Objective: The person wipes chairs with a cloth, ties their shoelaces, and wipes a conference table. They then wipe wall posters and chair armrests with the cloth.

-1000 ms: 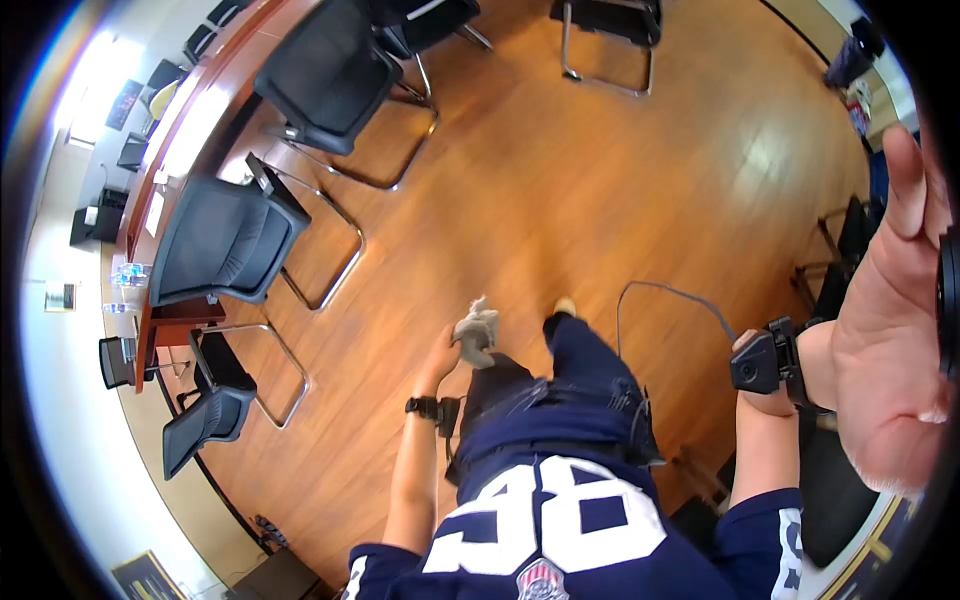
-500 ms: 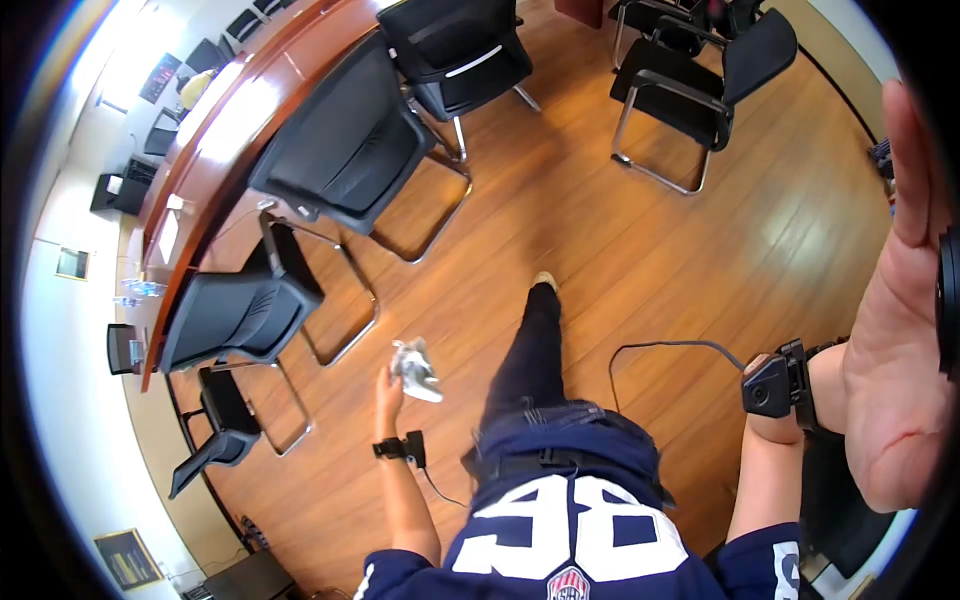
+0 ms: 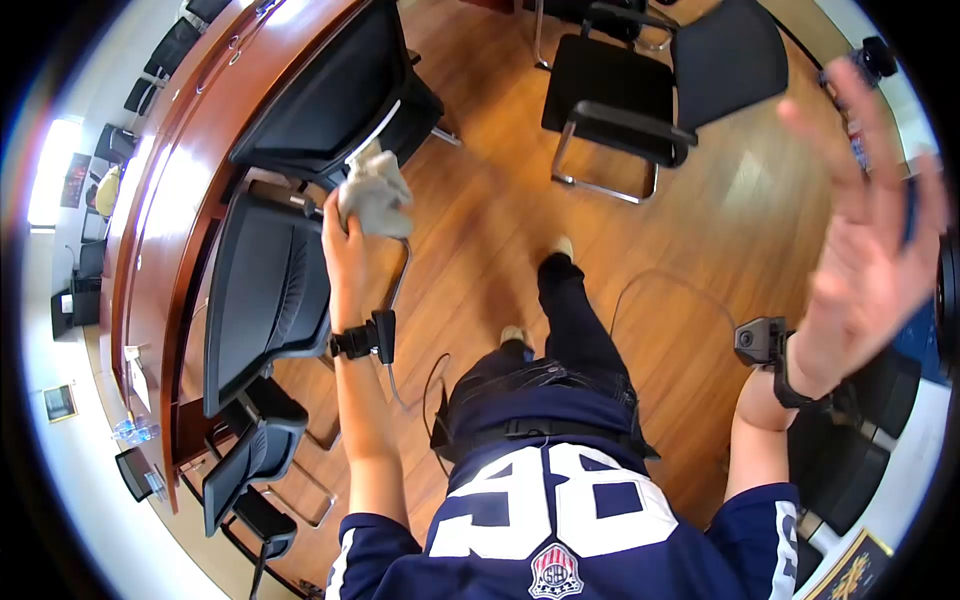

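Observation:
My left hand [image 3: 345,245] is closed on a crumpled grey-white cloth [image 3: 375,195], held out in front of the black chair backs. A strap with a small black device [image 3: 378,336] sits on that wrist. On the other side, my right hand [image 3: 870,270] is raised with its fingers spread, holding nothing and partly smeared by motion. A small camera [image 3: 760,342] is strapped to the right wrist, and a thin cable runs from it.
Black chairs [image 3: 270,280] line a long reddish-brown table [image 3: 155,250] on the left. Another chair with metal legs [image 3: 610,100] stands ahead on the wooden floor [image 3: 480,210]. More black seats [image 3: 835,465] are at the lower right. A water bottle [image 3: 135,431] is on the table.
I have stepped forward, nearer the table and chairs. My left hand has risen with the cloth toward the chair backs. My right hand's fingers have come into view, spread.

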A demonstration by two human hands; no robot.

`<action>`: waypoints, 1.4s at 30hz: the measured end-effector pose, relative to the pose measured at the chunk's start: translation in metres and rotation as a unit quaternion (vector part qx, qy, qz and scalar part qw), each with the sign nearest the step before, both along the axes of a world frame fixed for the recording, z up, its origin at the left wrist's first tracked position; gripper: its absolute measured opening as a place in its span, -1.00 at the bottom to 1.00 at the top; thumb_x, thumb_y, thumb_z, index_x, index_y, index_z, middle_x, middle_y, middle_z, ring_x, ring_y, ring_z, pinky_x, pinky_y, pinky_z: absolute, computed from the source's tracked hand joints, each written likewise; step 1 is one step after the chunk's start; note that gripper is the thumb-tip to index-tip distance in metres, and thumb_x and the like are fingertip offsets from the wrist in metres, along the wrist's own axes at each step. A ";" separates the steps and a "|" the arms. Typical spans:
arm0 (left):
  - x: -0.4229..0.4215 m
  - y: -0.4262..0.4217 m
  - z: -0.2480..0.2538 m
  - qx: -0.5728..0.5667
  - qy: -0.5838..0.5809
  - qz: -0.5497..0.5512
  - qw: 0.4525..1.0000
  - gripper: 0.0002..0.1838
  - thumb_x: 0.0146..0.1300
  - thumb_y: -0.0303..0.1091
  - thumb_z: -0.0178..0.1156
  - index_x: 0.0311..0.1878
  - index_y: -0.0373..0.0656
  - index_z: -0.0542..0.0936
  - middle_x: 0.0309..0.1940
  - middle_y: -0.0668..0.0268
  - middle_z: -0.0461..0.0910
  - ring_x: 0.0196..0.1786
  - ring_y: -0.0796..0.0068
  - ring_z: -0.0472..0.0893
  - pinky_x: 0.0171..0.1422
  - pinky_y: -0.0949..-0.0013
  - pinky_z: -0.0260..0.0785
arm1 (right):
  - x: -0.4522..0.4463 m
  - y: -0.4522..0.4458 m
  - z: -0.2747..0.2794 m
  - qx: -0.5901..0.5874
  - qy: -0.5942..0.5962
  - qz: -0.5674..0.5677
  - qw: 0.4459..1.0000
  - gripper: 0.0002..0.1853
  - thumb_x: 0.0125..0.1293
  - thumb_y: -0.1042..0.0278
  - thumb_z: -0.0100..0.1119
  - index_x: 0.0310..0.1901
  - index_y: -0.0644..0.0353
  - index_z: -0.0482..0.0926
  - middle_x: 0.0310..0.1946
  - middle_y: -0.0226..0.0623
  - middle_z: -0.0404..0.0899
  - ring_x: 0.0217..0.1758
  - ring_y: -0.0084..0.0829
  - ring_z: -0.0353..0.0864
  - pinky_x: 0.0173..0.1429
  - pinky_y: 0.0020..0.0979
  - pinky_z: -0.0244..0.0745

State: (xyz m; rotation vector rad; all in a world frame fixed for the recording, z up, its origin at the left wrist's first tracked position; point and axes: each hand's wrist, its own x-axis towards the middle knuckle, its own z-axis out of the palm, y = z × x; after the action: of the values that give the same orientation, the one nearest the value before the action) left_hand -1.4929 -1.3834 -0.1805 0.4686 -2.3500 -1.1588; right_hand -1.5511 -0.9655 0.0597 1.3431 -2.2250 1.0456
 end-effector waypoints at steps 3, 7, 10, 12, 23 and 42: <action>-0.088 -0.005 0.027 0.027 0.075 0.027 0.996 -0.63 0.31 -0.48 -0.05 0.19 -0.21 0.34 -0.07 0.19 0.50 -0.01 0.46 0.47 0.12 0.45 0.27 | -0.085 -0.017 -0.038 -0.017 -0.060 -0.034 0.997 -0.34 0.27 0.09 0.08 0.33 0.15 0.12 0.21 -0.04 0.34 0.19 -0.21 0.44 0.28 -0.25 0.23; -0.182 -0.030 0.044 -0.050 0.123 0.110 0.985 -0.64 0.30 -0.47 -0.04 0.17 -0.22 0.35 -0.04 0.08 0.54 0.01 0.33 0.53 0.11 0.39 0.32 | -0.206 -0.043 -0.111 -0.018 -0.265 -0.040 0.963 -0.46 0.19 0.53 0.09 0.23 0.23 0.26 0.23 -0.16 0.31 0.14 -0.29 0.46 0.21 -0.33 0.31; -0.209 -0.045 0.055 -0.033 0.110 0.159 0.980 -0.65 0.30 -0.46 -0.03 0.16 -0.21 0.36 -0.08 0.13 0.54 -0.07 0.38 0.53 0.06 0.42 0.33 | -0.258 -0.076 -0.138 0.075 -0.276 -0.017 0.958 -0.40 0.11 0.56 0.19 0.22 0.28 0.25 0.15 -0.04 0.37 0.05 -0.14 0.49 0.15 -0.32 0.39; -0.241 -0.049 0.069 -0.022 0.119 0.195 0.973 -0.66 0.30 -0.45 -0.03 0.15 -0.21 0.38 -0.13 0.17 0.54 -0.15 0.44 0.52 0.00 0.44 0.34 | -0.296 -0.107 -0.156 0.160 -0.198 0.051 0.966 -0.44 0.14 0.44 0.15 0.21 0.26 0.27 0.16 -0.04 0.34 0.16 -0.05 0.38 0.23 -0.22 0.28; -0.360 -0.107 0.040 -0.228 0.061 0.334 0.913 -0.70 0.24 -0.44 0.05 0.04 -0.30 0.44 -0.04 0.05 0.50 0.04 0.18 0.49 0.17 0.23 0.27 | -0.412 -0.289 -0.184 0.119 -0.232 0.281 0.924 -0.34 0.11 0.44 0.18 0.27 0.20 0.19 0.23 -0.06 0.22 0.21 -0.06 0.31 0.25 -0.18 0.24; -0.581 -0.077 0.041 -0.039 -0.107 0.222 0.968 -0.55 0.21 -0.50 0.11 0.16 -0.31 0.26 0.06 0.01 0.31 0.14 0.14 0.34 0.28 0.20 0.09 | -0.661 -0.458 -0.235 0.000 -0.300 0.356 0.885 -0.65 -0.01 0.57 0.09 -0.09 0.26 0.46 -0.21 -0.10 0.49 -0.07 -0.13 0.48 0.06 -0.26 0.37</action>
State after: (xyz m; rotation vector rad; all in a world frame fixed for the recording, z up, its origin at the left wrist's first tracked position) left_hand -2.0742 -1.4608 -0.1390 1.0738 -2.2840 -0.8357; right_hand -2.2117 -1.4230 -0.1754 2.1499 -2.1075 1.9321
